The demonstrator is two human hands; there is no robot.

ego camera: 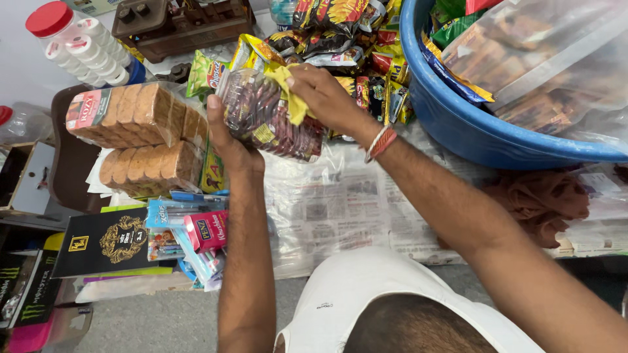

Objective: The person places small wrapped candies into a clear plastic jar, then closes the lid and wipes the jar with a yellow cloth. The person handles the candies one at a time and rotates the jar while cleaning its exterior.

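Nearest the camera, at six o'clock, is the crown of the person's head and a white shirt, with both forearms running up and away from it. The left arm rises almost straight toward twelve o'clock; the left hand (226, 140) is cupped around the lower left end of a clear packet of dark wrapped sweets (268, 114), thumb up along its side, so the packet is propped from below and held off the counter (340, 209). The right arm comes in from four o'clock, a red and white band at the wrist, and the right hand (324, 98) bends down over the packet's top, its fingers pressing a yellow cloth (291, 98) against the plastic; the grip seems meant to steady the packet while the cloth bears on it. Under the packet the counter is lined with newspaper beneath a clear sheet. At nine o'clock lie two stacked packs of round brown biscuits (140, 137), with pen packs and a black box nearer, at eight. Farther off, at twelve, snack pouches (340, 33) are heaped, and at two o'clock a blue tub (471, 131) holds more wrapped goods.
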